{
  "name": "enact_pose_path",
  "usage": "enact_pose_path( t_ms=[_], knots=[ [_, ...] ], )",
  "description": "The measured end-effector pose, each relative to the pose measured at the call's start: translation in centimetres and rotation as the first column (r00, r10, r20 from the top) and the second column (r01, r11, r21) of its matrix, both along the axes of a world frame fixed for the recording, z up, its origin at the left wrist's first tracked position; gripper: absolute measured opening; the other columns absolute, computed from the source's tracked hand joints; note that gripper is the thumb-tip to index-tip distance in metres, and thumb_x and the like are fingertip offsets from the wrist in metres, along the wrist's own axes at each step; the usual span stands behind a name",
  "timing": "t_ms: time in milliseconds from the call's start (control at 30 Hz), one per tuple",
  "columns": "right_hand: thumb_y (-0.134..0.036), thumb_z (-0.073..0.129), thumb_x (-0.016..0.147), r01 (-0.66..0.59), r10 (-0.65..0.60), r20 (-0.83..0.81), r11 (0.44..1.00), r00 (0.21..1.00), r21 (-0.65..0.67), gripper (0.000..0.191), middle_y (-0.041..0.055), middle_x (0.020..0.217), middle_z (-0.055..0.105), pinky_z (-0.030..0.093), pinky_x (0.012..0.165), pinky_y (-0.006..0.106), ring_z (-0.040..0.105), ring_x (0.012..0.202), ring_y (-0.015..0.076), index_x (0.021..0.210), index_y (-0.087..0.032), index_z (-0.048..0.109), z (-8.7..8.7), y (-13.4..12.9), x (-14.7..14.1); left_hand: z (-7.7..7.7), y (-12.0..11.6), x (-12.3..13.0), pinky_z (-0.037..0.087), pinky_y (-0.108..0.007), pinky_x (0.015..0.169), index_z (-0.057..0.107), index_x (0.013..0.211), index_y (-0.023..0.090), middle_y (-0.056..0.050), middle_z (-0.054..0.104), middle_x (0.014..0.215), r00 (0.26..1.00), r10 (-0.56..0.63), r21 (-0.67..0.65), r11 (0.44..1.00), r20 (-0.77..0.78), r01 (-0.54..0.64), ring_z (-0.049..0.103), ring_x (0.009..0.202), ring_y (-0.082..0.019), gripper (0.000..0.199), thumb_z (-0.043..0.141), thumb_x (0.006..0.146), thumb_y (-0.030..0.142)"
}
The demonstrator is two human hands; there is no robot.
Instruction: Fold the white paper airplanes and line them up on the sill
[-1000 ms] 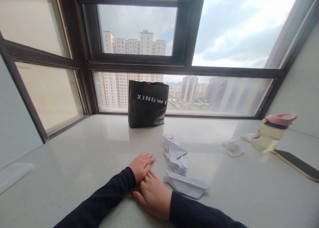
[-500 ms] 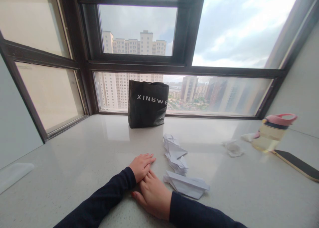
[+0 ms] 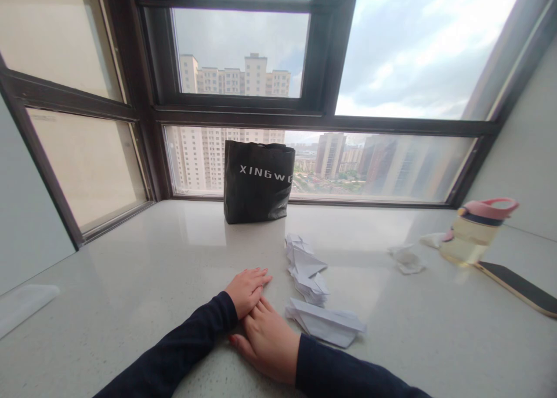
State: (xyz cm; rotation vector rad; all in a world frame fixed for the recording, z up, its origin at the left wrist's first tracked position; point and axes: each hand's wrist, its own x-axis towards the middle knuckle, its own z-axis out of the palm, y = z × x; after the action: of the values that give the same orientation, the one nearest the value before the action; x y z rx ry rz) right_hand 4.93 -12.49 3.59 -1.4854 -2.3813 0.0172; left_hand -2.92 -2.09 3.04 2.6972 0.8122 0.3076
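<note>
My left hand (image 3: 248, 290) lies flat on the pale speckled sill (image 3: 130, 293), fingers stretched out to the right. My right hand (image 3: 270, 341) rests palm down just nearer to me, its fingertips touching the left hand, partly hidden beneath it. Neither hand holds anything. To the right of them, close by, lies a folded white paper piece (image 3: 326, 322). Beyond it stretches a pile of folded white papers (image 3: 304, 264), overlapping one another. A black bag (image 3: 259, 183) with white lettering stands upright farther back, against the window.
On the right are a bottle with a pink lid (image 3: 470, 235), a phone (image 3: 517, 286) lying flat, and crumpled tissue (image 3: 408, 260). A whitish flat item (image 3: 28, 305) lies at the left edge. Dark window frames (image 3: 322, 122) border the sill at the back.
</note>
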Motion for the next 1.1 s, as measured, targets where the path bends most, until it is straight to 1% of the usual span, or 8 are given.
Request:
enact_pose_path(
  t_ms=[367, 567, 767, 1100],
  knots=[
    [-0.038, 0.038, 0.082, -0.003, 0.004, -0.016, 0.999, 1.0, 0.032, 0.047, 0.0148, 0.122, 0.046, 0.023, 0.097, 0.04, 0.034, 0.116, 0.0257, 0.119, -0.008, 0.043, -0.24, 0.07, -0.01, -0.09, 0.1, 0.11, 0.022, -0.036, 0.099, 0.05, 0.115, 0.021, -0.003, 0.043, 0.126, 1.0, -0.003, 0.018, 1.0, 0.006, 0.003, 0.034, 0.118, -0.016, 0.042, 0.034, 0.077, 0.016],
    [-0.037, 0.039, 0.082, -0.01, 0.011, -0.012, 0.999, 1.0, 0.039, 0.048, 0.0148, 0.122, 0.046, 0.025, 0.097, 0.041, 0.034, 0.115, 0.0262, 0.12, -0.009, 0.042, -0.37, 0.14, 0.0, -0.2, 0.14, 0.1, 0.022, -0.036, 0.099, 0.049, 0.115, 0.023, -0.001, 0.043, 0.126, 1.0, 0.007, 0.017, 1.0, 0.002, -0.007, 0.034, 0.118, -0.016, 0.042, 0.034, 0.077, 0.016],
    [-0.037, 0.04, 0.081, -0.002, 0.003, -0.006, 0.998, 1.0, 0.056, 0.048, 0.0154, 0.12, 0.047, 0.024, 0.097, 0.041, 0.036, 0.114, 0.0259, 0.119, -0.008, 0.043, -0.46, 0.11, -0.03, 0.13, -0.03, 0.05, 0.021, -0.036, 0.1, 0.049, 0.116, 0.02, -0.002, 0.042, 0.127, 1.0, 0.008, -0.005, 1.0, -0.009, -0.008, 0.032, 0.119, -0.016, 0.043, 0.034, 0.076, 0.016],
    [-0.037, 0.04, 0.081, -0.004, 0.004, -0.003, 0.998, 1.0, 0.056, 0.048, 0.0161, 0.119, 0.048, 0.025, 0.095, 0.041, 0.035, 0.114, 0.0262, 0.119, -0.008, 0.043, -0.35, 0.08, -0.03, 0.05, 0.01, 0.11, 0.022, -0.036, 0.1, 0.049, 0.116, 0.021, -0.002, 0.043, 0.126, 1.0, 0.007, 0.003, 1.0, -0.002, -0.007, 0.034, 0.118, -0.017, 0.043, 0.034, 0.075, 0.016]
  ],
)
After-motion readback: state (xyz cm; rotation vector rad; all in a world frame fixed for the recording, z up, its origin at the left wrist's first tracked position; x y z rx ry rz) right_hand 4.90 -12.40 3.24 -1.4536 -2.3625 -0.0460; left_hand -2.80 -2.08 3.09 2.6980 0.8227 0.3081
